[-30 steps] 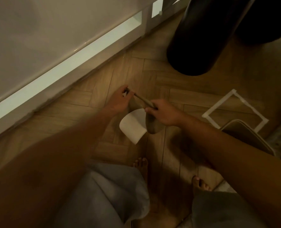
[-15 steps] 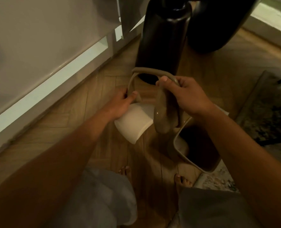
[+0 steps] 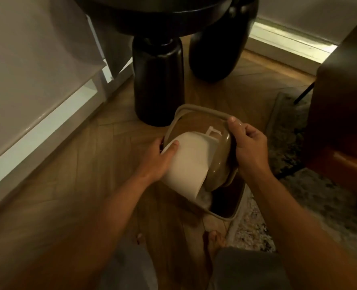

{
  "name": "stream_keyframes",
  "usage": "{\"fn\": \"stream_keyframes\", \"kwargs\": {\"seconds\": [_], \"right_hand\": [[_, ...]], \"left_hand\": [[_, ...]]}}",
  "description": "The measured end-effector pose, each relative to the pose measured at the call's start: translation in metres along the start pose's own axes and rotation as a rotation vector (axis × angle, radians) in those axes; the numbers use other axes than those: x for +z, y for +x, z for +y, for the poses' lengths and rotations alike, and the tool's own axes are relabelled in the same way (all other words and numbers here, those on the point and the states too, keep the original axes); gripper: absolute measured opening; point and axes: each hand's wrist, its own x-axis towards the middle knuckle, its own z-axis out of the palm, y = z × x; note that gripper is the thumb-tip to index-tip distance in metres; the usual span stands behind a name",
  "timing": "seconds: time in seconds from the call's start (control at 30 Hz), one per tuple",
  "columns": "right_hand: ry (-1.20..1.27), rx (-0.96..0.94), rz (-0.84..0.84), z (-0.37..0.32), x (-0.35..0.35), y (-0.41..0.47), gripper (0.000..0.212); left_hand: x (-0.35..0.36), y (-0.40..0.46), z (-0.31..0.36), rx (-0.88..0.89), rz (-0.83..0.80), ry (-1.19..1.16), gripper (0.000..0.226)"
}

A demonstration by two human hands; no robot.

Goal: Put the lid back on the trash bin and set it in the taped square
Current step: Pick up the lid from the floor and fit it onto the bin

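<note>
I hold the trash bin's lid (image 3: 217, 162), a taupe frame with a white swing flap (image 3: 186, 164), tilted above the floor. My left hand (image 3: 161, 155) grips its left side with the thumb on the white flap. My right hand (image 3: 248, 147) grips the frame's right edge. The open trash bin (image 3: 225, 214) stands on the wooden floor directly below the lid, its rim partly hidden by it. A piece of the white taped square (image 3: 213, 132) shows through the frame's opening.
A black round table with thick legs (image 3: 158, 80) stands just beyond the lid. A white cabinet (image 3: 37, 80) runs along the left. A patterned rug (image 3: 299, 185) and a brown seat (image 3: 345, 122) lie to the right. My bare feet (image 3: 215, 241) are below.
My view has swung up and right. The lid has been carried right, over the open bin, and turned so its flap faces me. Both hands kept their hold.
</note>
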Motion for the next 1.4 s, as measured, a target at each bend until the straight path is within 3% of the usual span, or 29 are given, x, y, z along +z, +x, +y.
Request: {"fn": "stream_keyframes", "kwargs": {"seconds": [0.23, 0.33, 0.5, 0.67, 0.83, 1.0, 1.13, 1.3, 1.4], "right_hand": [[0.257, 0.23, 0.165, 0.029, -0.051, 0.023, 0.034], [0.267, 0.291, 0.216, 0.043, -0.066, 0.03, 0.038], [0.172, 0.292, 0.293, 0.065, -0.08, 0.033, 0.029], [0.032, 0.33, 0.221, 0.077, -0.095, 0.031, 0.025], [0.272, 0.414, 0.113, 0.074, -0.112, 0.035, 0.022], [0.471, 0.396, 0.137, 0.072, -0.111, 0.039, 0.022], [0.539, 0.404, 0.15, 0.07, -0.102, 0.036, 0.022], [0.578, 0.418, 0.102, 0.07, -0.083, 0.031, 0.018], [0.583, 0.453, 0.024, 0.078, -0.066, 0.021, 0.014]], "left_hand": [[0.053, -0.003, 0.021, 0.028, -0.036, -0.064, 0.039], [0.07, 0.002, 0.024, 0.053, -0.048, -0.041, 0.053], [0.088, 0.006, 0.028, 0.042, -0.113, 0.049, 0.065], [0.094, 0.017, 0.033, 0.052, -0.076, 0.14, 0.061], [0.103, 0.024, 0.037, 0.072, -0.043, 0.187, 0.06], [0.12, 0.023, 0.04, -0.046, 0.025, -0.014, 0.089], [0.123, 0.019, 0.044, -0.239, 0.051, -0.221, 0.07], [0.123, 0.014, 0.044, -0.421, -0.046, -0.462, 0.116], [0.128, 0.012, 0.049, -0.477, -0.034, -0.587, 0.11]]}}
